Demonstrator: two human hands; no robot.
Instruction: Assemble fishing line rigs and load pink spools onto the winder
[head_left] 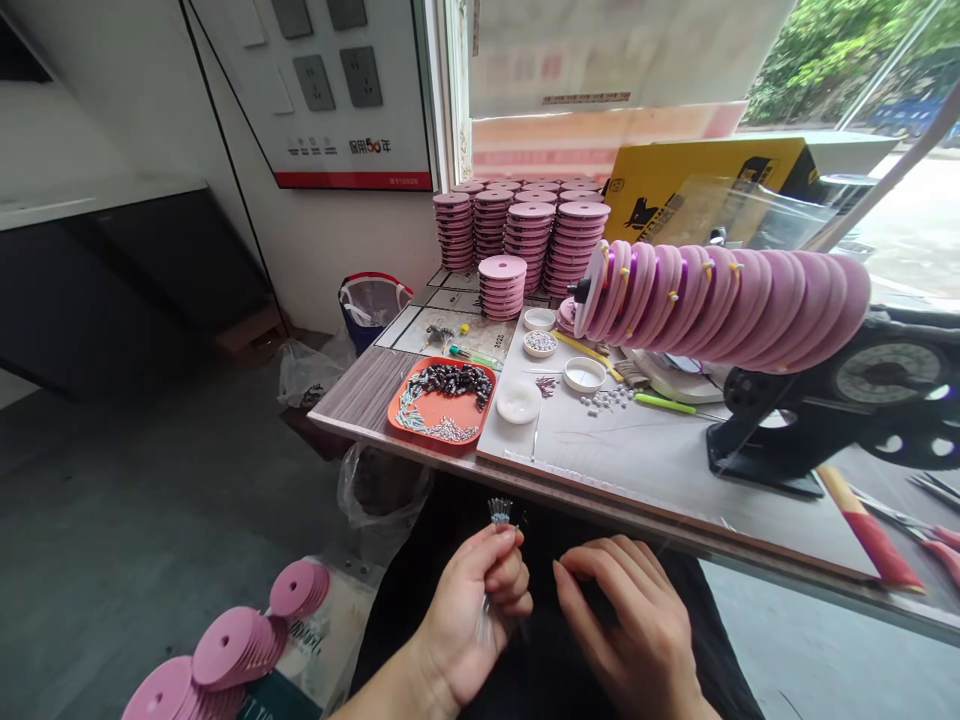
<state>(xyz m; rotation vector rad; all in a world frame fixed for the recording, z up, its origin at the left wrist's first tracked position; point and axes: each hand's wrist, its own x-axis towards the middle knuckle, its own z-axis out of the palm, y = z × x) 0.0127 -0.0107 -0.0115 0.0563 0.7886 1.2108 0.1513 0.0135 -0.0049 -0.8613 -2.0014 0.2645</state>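
My left hand [480, 590] is closed in a fist above my lap. Out of its top sticks a small bundle of thin wire-like pieces [499, 511] with pale blue-grey parts and dark tips; clear strands [484, 620] hang out below. Beside it, to the right, my right hand [630, 620] has its fingers curled, thumb and index tips together; anything pinched there is too fine to make out. Nearest on the table is an orange tray [442, 436] with black pieces, pale blue-green pieces and small silvery ones.
Stacked pink spools [502, 285] stand at the back. More pink spools [720, 305] sit on a black machine's spindle [772, 430] at right. Small white dishes [517, 402], a green-handled tool [664, 403] and scissors [911, 525] lie on the table. Further spools [232, 648] are low left.
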